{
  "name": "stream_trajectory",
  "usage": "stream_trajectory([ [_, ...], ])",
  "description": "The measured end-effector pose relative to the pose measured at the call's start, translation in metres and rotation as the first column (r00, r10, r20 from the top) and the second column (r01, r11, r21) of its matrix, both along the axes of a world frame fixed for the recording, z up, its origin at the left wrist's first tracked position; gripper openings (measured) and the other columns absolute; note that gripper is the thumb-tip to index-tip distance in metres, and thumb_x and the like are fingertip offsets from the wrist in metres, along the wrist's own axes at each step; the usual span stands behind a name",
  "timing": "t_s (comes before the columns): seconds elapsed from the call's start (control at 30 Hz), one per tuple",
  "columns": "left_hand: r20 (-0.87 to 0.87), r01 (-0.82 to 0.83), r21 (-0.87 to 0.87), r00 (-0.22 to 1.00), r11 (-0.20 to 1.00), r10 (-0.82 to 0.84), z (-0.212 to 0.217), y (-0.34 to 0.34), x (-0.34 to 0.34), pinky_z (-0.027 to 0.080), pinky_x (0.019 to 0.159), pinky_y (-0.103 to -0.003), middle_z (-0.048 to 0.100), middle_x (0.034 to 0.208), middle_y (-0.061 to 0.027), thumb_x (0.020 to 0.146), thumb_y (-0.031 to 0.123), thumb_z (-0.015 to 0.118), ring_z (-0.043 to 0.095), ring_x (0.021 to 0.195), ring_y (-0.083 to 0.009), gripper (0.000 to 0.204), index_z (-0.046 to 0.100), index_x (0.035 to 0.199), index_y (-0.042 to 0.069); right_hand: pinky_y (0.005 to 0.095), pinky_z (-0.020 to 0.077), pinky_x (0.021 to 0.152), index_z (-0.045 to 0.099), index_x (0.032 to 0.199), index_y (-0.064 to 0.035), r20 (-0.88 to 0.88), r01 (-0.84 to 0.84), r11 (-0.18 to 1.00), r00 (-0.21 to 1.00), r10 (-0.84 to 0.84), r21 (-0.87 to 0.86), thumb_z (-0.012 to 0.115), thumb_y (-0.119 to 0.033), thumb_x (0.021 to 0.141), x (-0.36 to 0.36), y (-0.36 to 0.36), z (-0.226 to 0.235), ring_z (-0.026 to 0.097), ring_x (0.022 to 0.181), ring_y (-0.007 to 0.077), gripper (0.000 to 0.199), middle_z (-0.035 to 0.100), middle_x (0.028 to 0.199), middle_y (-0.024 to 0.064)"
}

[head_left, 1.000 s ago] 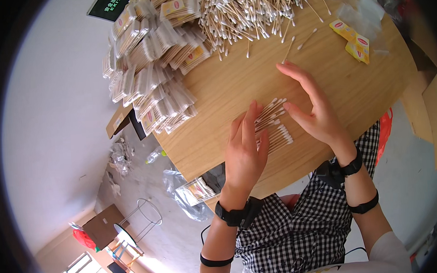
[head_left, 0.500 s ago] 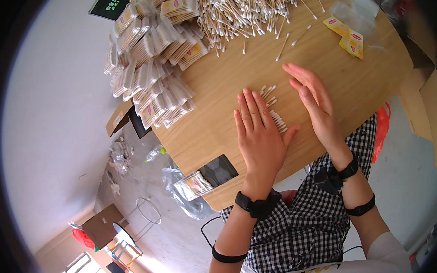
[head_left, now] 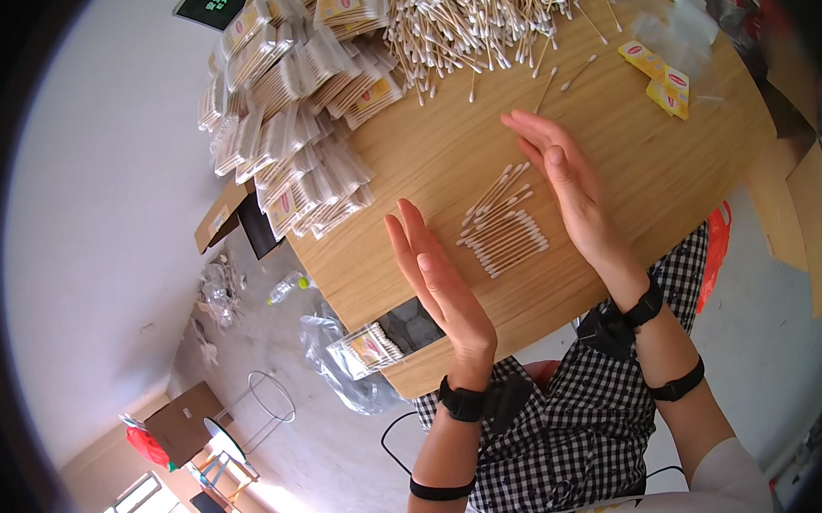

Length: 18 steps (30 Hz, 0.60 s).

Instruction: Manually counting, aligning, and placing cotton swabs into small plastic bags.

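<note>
A small group of cotton swabs (head_left: 506, 229) lies on the wooden table (head_left: 407, 165), the nearer ones side by side in a row and the farther ones fanned at an angle. My left hand (head_left: 441, 283) is raised on edge to the left of them, fingers stretched out and nothing held. On their right side my right hand (head_left: 568, 181) stands likewise, fingers extended, palm turned toward the swabs. Neither hand visibly touches the swabs.
Packed bags of swabs (head_left: 295, 124) are heaped at the far left, beside a big loose swab pile (head_left: 474, 20). Yellow cards (head_left: 665, 85) and clear bags (head_left: 681, 25) lie far right. One filled bag (head_left: 367, 348) rests by a dark object (head_left: 409, 325) at the near left edge.
My left hand has lifted off the swabs, moved left and turned on edge, uncovering them. My right hand has shifted slightly left.
</note>
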State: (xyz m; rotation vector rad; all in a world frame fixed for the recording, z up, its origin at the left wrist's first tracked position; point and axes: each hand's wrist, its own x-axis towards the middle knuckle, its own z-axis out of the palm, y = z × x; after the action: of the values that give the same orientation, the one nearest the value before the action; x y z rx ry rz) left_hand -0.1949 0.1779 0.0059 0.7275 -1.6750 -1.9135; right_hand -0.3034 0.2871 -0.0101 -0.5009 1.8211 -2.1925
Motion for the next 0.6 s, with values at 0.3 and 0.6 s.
stream_trajectory([
  [0.3,-0.106,-0.036,0.119,0.993,0.992,0.049,-0.002,0.007,-0.012,0.011,0.122,-0.043,0.025,0.159,-0.0174,0.105,0.044,0.033,0.016,0.15,-0.0296,0.065,0.014,0.155,0.006,0.0363,0.0301,0.115,0.041,0.141,0.0026,0.01,-0.029,0.999,1.0,0.029,0.023,0.036,-0.041,0.106,0.017,-0.005,0.003,0.039,0.138,0.0233,0.056,0.049,0.141,0.0166],
  [0.6,-0.121,0.052,0.12,0.992,0.991,-0.037,0.0,-0.002,-0.017,0.009,0.122,-0.043,0.025,0.159,-0.0179,0.103,0.051,0.032,0.017,0.15,-0.0281,0.07,0.016,0.155,0.007,0.0396,0.0306,0.115,0.039,0.142,0.0037,0.083,-0.094,0.995,0.992,0.097,-0.042,0.033,-0.047,0.105,0.011,-0.009,0.002,0.04,0.137,0.0277,0.063,0.045,0.144,0.0218],
])
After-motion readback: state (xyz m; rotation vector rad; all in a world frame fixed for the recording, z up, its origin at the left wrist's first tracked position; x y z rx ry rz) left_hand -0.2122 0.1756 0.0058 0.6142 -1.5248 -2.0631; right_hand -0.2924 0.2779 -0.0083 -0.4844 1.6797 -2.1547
